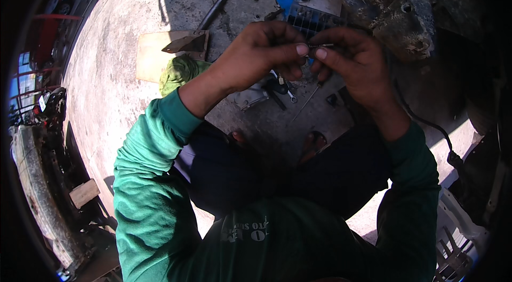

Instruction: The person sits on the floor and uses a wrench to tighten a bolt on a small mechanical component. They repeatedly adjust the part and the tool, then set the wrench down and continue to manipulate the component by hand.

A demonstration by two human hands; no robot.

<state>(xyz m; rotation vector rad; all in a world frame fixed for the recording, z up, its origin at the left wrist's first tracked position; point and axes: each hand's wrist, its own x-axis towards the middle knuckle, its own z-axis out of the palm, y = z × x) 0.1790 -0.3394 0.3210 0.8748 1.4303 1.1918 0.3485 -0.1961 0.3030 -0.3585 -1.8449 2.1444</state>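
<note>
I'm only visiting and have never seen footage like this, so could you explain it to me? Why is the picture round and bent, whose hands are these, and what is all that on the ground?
There is no machine here: a person wears a wide fisheye camera on the head, looking down, so straight edges bend near the rim. The arms in green sleeves are the wearer's own. The left hand and the right hand meet in front of the chest and pinch a small thin metal part between their fingertips; it is too small to identify. Below lies a concrete floor with a hammer, a green rag, a flat board, a blue tray, a small wrench and a large dirty vehicle part.
</note>
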